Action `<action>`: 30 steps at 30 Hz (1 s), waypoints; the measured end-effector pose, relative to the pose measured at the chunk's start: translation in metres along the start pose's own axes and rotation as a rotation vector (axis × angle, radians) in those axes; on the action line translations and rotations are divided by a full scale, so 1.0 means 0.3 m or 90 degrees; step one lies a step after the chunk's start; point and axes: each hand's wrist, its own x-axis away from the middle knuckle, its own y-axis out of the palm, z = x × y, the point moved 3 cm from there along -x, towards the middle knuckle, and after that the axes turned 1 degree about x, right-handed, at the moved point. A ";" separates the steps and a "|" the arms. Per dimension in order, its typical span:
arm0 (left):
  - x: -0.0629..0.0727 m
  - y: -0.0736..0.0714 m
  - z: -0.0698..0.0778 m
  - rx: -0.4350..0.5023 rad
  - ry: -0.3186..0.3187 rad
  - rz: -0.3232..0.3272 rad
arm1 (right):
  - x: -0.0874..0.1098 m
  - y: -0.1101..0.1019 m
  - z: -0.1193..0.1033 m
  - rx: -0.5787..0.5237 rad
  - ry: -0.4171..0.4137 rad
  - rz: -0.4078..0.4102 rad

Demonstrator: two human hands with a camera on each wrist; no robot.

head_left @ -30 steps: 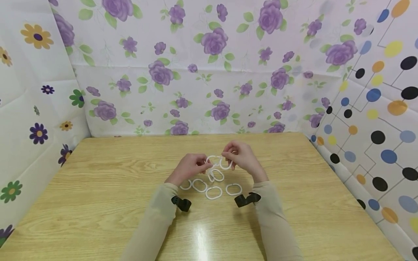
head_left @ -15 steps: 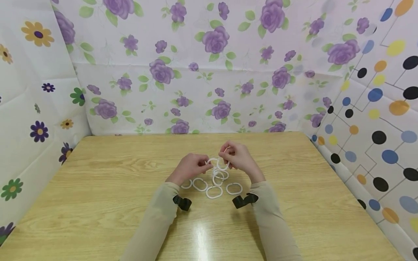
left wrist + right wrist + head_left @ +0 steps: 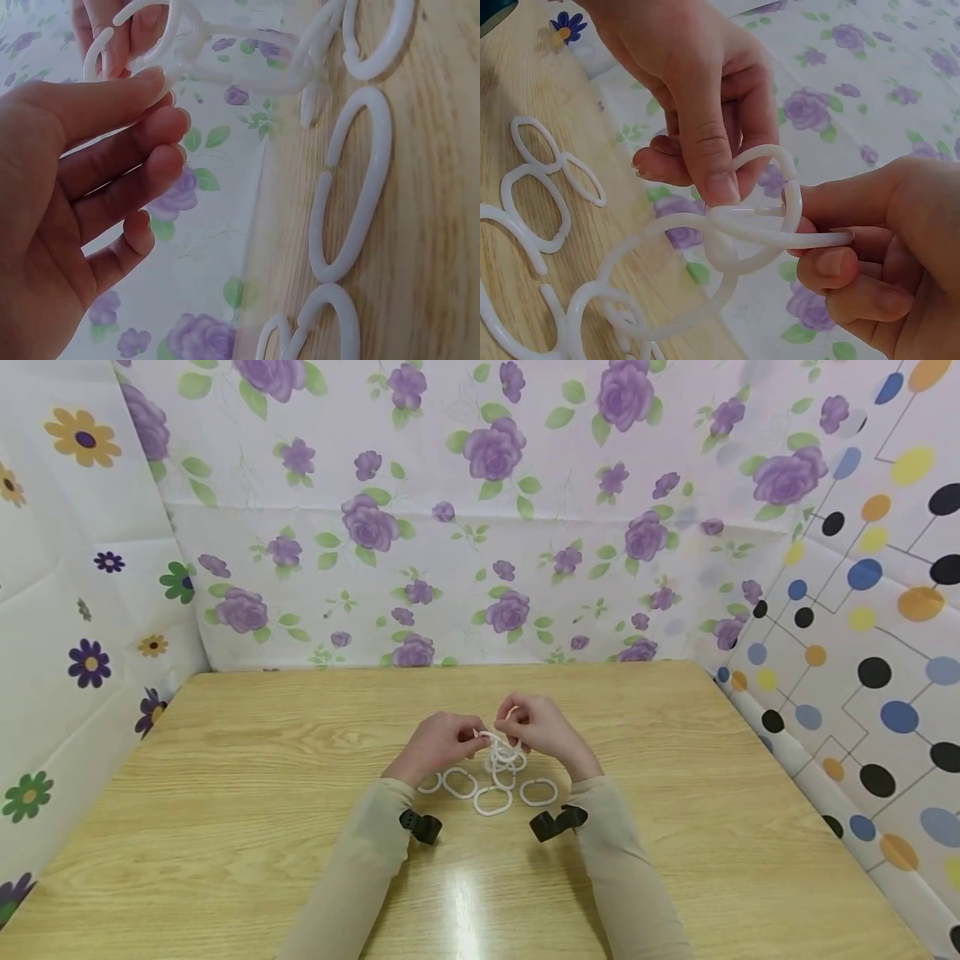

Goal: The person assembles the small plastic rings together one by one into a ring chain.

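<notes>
White plastic curtain rings, oval with a small gap, hang linked in a cluster (image 3: 506,762) between the two hands. My left hand (image 3: 442,745) pinches one ring between thumb and index finger; its other fingers are loosely bent in the left wrist view. Close by on the right, my right hand (image 3: 543,727) pinches another ring (image 3: 780,238) by its end, thumb against fingers. In the right wrist view this ring crosses the ring (image 3: 767,150) under the left thumb (image 3: 721,187). Further linked rings (image 3: 667,220) dangle below. Whether the two crossing rings are hooked together, I cannot tell.
Separate rings lie on the wooden table (image 3: 262,827) just below the hands, one in the middle (image 3: 492,812) and one to the right (image 3: 539,804). Others lie near the left wrist. Patterned cloth walls (image 3: 480,552) stand behind and at both sides.
My right hand has moved left and slightly down with its ring, closer to the left hand. The hanging rings have bunched together and dropped lower. My left hand stays almost still.
</notes>
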 end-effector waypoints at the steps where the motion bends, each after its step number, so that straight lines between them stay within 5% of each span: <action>1: 0.000 0.000 0.001 0.002 -0.003 0.000 | 0.000 0.001 -0.001 0.003 -0.003 0.001; 15: -0.004 -0.004 -0.007 0.026 -0.023 -0.006 | 0.000 -0.009 -0.007 -0.058 -0.005 0.046; 21: 0.000 -0.011 -0.023 0.071 -0.054 0.005 | -0.005 -0.009 0.004 -0.141 0.005 0.065; 30: 0.003 -0.033 -0.041 0.157 -0.086 0.044 | -0.016 0.028 -0.013 -0.214 -0.055 0.041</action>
